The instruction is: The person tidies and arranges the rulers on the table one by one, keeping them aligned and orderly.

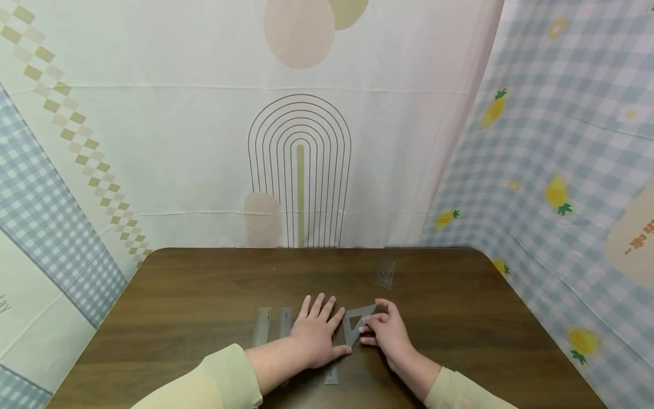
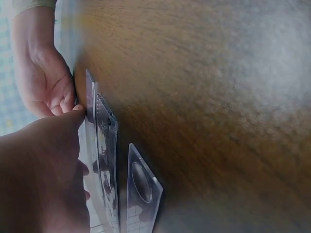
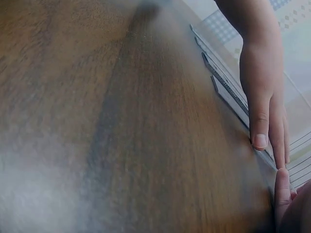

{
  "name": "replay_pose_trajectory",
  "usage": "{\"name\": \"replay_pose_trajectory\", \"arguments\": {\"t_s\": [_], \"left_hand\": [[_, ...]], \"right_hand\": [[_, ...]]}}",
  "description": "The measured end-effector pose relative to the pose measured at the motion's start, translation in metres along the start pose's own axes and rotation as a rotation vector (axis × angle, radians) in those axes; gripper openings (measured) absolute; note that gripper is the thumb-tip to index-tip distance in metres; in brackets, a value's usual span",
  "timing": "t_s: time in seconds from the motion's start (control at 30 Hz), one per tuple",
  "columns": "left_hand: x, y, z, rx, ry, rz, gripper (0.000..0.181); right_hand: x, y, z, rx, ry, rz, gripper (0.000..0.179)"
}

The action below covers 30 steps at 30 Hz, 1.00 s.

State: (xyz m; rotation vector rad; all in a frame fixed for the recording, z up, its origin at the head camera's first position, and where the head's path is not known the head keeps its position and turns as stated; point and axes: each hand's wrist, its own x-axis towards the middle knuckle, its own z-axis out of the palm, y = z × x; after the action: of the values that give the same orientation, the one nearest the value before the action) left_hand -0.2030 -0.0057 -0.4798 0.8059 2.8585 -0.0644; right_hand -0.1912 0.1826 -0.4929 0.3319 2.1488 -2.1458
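Note:
My left hand (image 1: 315, 335) lies with spread, straight fingers over a clear ruler (image 1: 331, 375), covering most of it. Its thumb tip is at the lower corner of a clear triangular set square (image 1: 349, 328), and the index fingertip is close to its upper left corner. From the other side my right hand (image 1: 389, 335) holds the set square by its slanted edge, fingers bent, index finger at the upper right corner. Left of the left hand lie two more clear rulers, one farther out (image 1: 263, 325) and one nearer (image 1: 285, 321), the forearm partly over them.
A clear protractor (image 1: 385, 274) lies farther back, to the right of the hands. Everything rests on a dark brown wooden table (image 1: 204, 284) with rounded far corners. Behind it hangs a patterned white cloth (image 1: 179, 153); a checked cloth (image 1: 536, 153) hangs at the right.

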Motion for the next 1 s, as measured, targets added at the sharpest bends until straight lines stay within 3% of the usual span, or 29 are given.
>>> {"name": "replay_pose_trajectory", "arguments": {"t_s": [0.3,0.47,0.77,1.0], "left_hand": [[-0.001,0.0,-0.004,-0.018,-0.017,0.004,0.084],[-0.001,0.0,-0.005,-0.023,-0.028,0.008,0.084],[-0.002,0.0,-0.006,-0.011,-0.028,0.009,0.084],[-0.002,0.0,-0.005,-0.013,-0.026,0.005,0.084]], "right_hand": [[0.007,-0.006,-0.007,-0.088,-0.033,0.008,0.044],[0.018,-0.011,-0.015,-0.242,-0.098,-0.035,0.038],[0.038,-0.022,-0.033,-0.727,-0.366,-0.222,0.038],[0.051,-0.027,-0.043,-0.853,-0.54,-0.278,0.044]]}}
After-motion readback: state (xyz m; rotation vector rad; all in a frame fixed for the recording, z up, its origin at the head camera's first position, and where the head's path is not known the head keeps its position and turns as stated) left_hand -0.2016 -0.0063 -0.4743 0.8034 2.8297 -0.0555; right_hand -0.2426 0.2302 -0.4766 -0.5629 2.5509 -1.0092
